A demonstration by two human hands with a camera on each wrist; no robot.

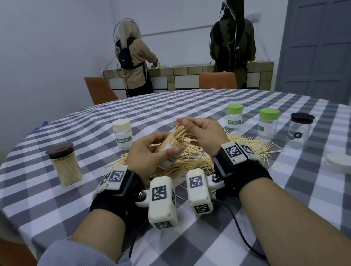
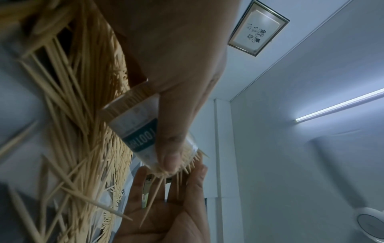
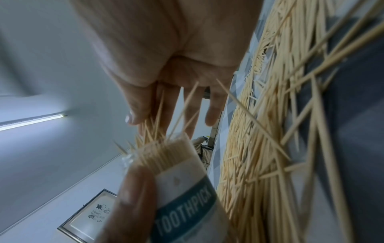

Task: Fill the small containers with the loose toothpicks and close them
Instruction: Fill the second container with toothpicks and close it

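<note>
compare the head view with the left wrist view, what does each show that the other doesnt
Only the head view shows the checked table, the brown-lidded jar full of toothpicks, the two green-lidded containers, the white-lidded container, a loose white lid and two people at the far counter.

Only the left wrist view shows a framed picture, a ceiling light strip and the right palm from beneath.

Both show the left hand gripping the open TOOTHPICK container, the right hand at its mouth among protruding toothpicks, and the loose toothpick pile.
</note>
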